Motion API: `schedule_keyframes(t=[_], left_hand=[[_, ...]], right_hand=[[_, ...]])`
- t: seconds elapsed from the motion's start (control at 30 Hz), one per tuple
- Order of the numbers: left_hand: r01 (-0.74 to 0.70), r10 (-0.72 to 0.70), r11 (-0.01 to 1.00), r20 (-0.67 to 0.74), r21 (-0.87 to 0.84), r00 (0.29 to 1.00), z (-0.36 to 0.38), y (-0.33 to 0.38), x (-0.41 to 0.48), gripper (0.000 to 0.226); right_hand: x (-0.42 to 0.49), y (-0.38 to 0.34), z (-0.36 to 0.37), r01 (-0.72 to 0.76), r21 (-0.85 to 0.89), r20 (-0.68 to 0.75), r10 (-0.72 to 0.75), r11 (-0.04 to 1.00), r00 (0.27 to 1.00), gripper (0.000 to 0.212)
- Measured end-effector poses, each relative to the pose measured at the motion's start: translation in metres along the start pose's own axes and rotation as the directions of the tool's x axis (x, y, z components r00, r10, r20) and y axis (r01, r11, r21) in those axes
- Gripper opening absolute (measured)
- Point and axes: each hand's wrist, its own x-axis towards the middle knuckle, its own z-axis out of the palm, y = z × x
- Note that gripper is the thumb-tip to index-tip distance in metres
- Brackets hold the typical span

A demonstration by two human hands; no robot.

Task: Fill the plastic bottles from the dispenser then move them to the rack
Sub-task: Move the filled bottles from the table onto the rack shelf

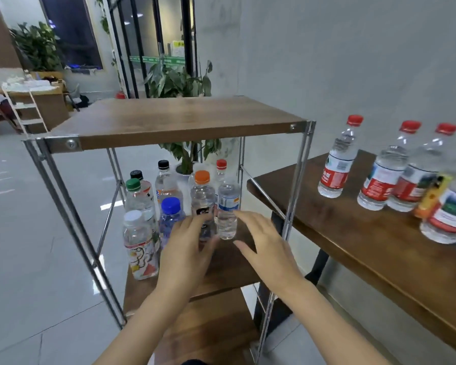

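Rack, middle shelf: capped bottles stand grouped at left. Left hand: fingers and thumb flank the base of the orange-capped bottle; blur prevents confirming a grip. A small clear bottle stands just beside it. Right hand: fingers wide, holding nothing. Red-capped bottles stand on the worktop.

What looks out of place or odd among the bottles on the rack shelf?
Nothing is spilled or fallen; every bottle on the rack's middle shelf stands upright. One oddity: the small blue-labelled bottle by the right hand shows no coloured cap, unlike its neighbours. Blur hides whether it is open.
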Motion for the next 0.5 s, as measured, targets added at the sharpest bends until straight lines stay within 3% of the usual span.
schedule_keyframes(t=[0.23,0.4,0.5], left_hand=[[-0.180,0.233,0.911,0.103,-0.371,0.967,0.051,0.107,0.014,0.036],[-0.200,0.306,0.848,0.146,-0.491,0.941,0.110,0.167,0.041,0.040],[-0.141,0.259,0.838,0.157,-0.527,0.953,0.154,0.193,0.076,0.049]], right_hand=[[-0.033,0.071,-0.095,-0.260,-0.074,-0.244,0.236,0.963,0.941,0.056],[-0.023,0.127,-0.136,-0.474,-0.005,-0.411,0.430,0.881,0.804,0.073],[-0.002,0.158,-0.149,-0.535,0.031,-0.515,0.472,0.845,0.715,0.082]])
